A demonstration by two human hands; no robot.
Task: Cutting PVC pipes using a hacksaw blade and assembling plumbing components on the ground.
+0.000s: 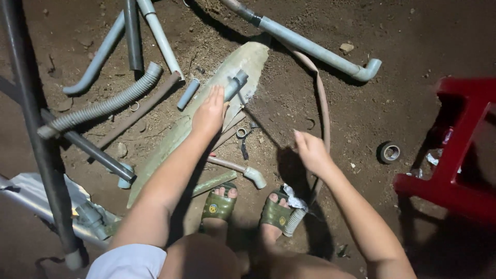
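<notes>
My left hand (pixel 209 112) reaches forward and grips a short grey pipe piece with a fitting (pixel 235 84), over a long pale curved sheet (pixel 248 58) lying on the dirt. My right hand (pixel 310 151) hovers lower right, fingers loosely apart, holding nothing, close to a thin brownish hose (pixel 324 108). A short pipe with a white elbow (pixel 249 173) lies on the ground between my hands. My feet in green sandals (pixel 219 204) stand below.
Grey pipes lie about: a long one with an elbow (pixel 315 49), a corrugated hose (pixel 106 106), a short stub (pixel 187 94). A roll of tape (pixel 390 152) sits right, near a red plastic stool (pixel 457 150). Dark metal poles (pixel 36 129) stand left.
</notes>
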